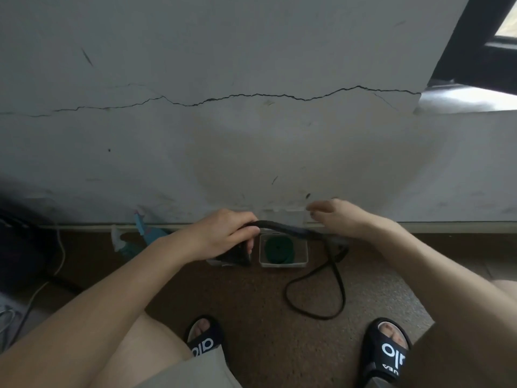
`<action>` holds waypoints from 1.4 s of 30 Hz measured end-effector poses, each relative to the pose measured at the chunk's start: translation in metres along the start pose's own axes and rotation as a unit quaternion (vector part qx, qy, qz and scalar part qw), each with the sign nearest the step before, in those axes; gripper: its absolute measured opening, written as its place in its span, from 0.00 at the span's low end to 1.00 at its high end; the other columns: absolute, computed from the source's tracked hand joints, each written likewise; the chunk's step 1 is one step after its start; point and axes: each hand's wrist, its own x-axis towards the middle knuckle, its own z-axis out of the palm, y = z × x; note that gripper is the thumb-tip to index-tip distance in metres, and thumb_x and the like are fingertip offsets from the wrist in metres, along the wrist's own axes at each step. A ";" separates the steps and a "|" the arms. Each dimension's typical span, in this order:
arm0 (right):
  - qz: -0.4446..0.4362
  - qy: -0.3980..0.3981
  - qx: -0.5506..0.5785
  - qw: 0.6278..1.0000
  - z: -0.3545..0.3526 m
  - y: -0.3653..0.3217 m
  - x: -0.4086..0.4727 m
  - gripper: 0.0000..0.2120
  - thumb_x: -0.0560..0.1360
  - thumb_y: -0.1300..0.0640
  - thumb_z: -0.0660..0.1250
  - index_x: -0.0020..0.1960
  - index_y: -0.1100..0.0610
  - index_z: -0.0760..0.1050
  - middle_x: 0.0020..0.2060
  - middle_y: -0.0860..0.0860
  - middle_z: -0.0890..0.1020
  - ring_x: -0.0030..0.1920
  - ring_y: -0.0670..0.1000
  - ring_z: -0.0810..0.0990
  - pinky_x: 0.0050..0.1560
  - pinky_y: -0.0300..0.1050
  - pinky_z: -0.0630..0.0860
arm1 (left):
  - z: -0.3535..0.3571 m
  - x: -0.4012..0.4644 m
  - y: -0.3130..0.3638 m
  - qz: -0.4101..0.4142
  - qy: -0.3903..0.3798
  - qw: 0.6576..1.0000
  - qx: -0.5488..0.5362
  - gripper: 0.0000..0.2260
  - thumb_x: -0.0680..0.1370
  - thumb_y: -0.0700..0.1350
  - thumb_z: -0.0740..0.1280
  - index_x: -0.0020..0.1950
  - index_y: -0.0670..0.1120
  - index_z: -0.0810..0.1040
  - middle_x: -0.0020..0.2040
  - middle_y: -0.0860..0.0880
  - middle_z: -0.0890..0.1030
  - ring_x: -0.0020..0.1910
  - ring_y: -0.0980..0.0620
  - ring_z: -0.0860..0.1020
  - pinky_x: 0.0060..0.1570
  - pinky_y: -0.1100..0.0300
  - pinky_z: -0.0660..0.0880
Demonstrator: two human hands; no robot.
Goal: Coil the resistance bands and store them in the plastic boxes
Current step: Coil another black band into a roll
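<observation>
Low in the middle of the frame, above a brown carpeted floor [260,298] and close to a cracked grey wall [251,135], the left hand [223,233] curls its fingers round one end of a long black rubbery resistance band [282,228], where a few turns seem already gathered, though the palm hides them. From that fist the band runs roughly level toward the right of the frame, passing under the right hand [338,219], whose fingers look loosely spread; whether they pinch the band I cannot tell. Beyond it the band drops and trails in a slack loop [316,298] on the carpet. Beneath the hands sits a clear plastic box [283,265] holding a coiled green band [278,247]. Coiling looks midway; next, I judge, the right hand must feed slack round the left.
</observation>
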 end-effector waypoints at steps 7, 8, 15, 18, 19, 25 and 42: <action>-0.161 -0.087 0.215 0.959 0.055 -0.054 -0.037 0.19 0.86 0.40 0.53 0.52 0.49 0.78 0.42 0.53 0.87 0.38 0.54 0.83 0.42 0.46 0.78 | 0.015 0.015 0.022 0.035 -0.034 0.999 0.019 0.12 0.86 0.49 0.61 0.55 0.44 0.81 0.48 0.51 0.81 0.47 0.55 0.79 0.49 0.61 0.75; -0.156 -0.085 0.200 0.964 0.053 -0.054 -0.038 0.19 0.86 0.41 0.54 0.49 0.50 0.77 0.35 0.53 0.85 0.31 0.53 0.78 0.35 0.45 0.74 | 0.015 0.014 0.020 0.031 -0.040 0.999 0.019 0.11 0.85 0.50 0.61 0.56 0.45 0.80 0.48 0.51 0.82 0.46 0.55 0.79 0.48 0.61 0.75; -0.130 -0.061 0.083 0.986 0.029 -0.041 -0.029 0.17 0.82 0.47 0.67 0.38 0.53 0.81 0.23 0.44 0.73 0.26 0.44 0.69 0.31 0.41 0.65 | 0.021 0.012 0.013 0.030 -0.061 0.997 0.042 0.06 0.86 0.49 0.61 0.54 0.49 0.75 0.44 0.53 0.79 0.39 0.62 0.76 0.39 0.69 0.71; -0.071 -0.074 0.103 0.989 0.017 -0.035 -0.028 0.14 0.81 0.48 0.69 0.40 0.54 0.84 0.24 0.45 0.71 0.25 0.47 0.68 0.26 0.38 0.63 | 0.021 0.011 0.004 0.010 -0.073 0.994 0.076 0.08 0.86 0.51 0.59 0.53 0.50 0.74 0.43 0.54 0.78 0.39 0.59 0.76 0.38 0.66 0.70; -0.058 -0.078 0.119 0.988 0.012 -0.034 -0.027 0.14 0.80 0.49 0.69 0.40 0.54 0.84 0.25 0.46 0.71 0.26 0.48 0.67 0.25 0.38 0.62 | 0.019 0.010 0.001 0.003 -0.073 0.994 0.078 0.06 0.86 0.51 0.59 0.52 0.52 0.72 0.43 0.54 0.78 0.40 0.59 0.76 0.39 0.63 0.71; -0.058 -0.150 0.178 0.971 0.006 -0.027 -0.029 0.14 0.83 0.56 0.65 0.40 0.59 0.79 0.28 0.54 0.75 0.30 0.54 0.71 0.32 0.46 0.67 | 0.011 0.006 -0.003 0.026 -0.048 0.996 0.068 0.09 0.86 0.51 0.59 0.54 0.49 0.78 0.44 0.54 0.81 0.42 0.57 0.79 0.44 0.60 0.75; -0.057 -0.178 0.312 0.931 0.022 -0.028 -0.021 0.11 0.82 0.57 0.69 0.42 0.59 0.82 0.26 0.49 0.62 0.25 0.48 0.57 0.25 0.40 0.53 | 0.009 0.010 -0.001 -0.011 -0.034 0.999 -0.015 0.09 0.83 0.54 0.65 0.53 0.51 0.81 0.43 0.55 0.84 0.41 0.58 0.82 0.44 0.53 0.80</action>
